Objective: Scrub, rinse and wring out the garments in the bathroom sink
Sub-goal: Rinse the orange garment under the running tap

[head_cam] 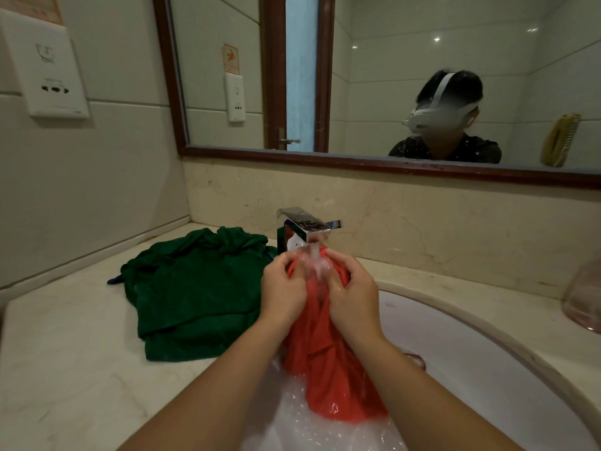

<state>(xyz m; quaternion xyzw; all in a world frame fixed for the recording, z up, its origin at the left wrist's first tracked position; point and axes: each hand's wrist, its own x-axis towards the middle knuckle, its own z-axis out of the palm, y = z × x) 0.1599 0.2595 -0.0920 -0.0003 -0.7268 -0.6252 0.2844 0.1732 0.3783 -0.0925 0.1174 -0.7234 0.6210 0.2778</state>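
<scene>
- Over the back edge of the white ceramic sink (487,353): wet orange-red cloth garment (328,353), top end lifted right under the square chrome faucet (305,224).
- Thin stream of running water (314,255) landing on the bunched top of the cloth, between the two sets of knuckles.
- Left hand (283,297) on the cloth's left side, fingers curled tight around a fold of it, thumb up near the spout.
- Right hand (353,301) on the right side, also clenched on a gathered fold, fingers wrapped in, no gap to speak of.
- Both fists just beside each other, almost touching, only the wet bunch between them.
- Rest of the cloth hanging below the grip, long axis from the faucet down toward the sink's near edge, top end at the spout.
- Lower end pooled in bubbly water at the near part of the bowl.
- Left of the sink, on the pale marble counter (65,369): crumpled dark green garment (195,297), its right edge just beside the left wrist and the faucet base.
- Toward the counter's back right edge: pinkish translucent container (585,294), well apart from the hands.
- Above the backsplash: wood-framed mirror (390,76), with a yellow brush (559,139) at its right end.
</scene>
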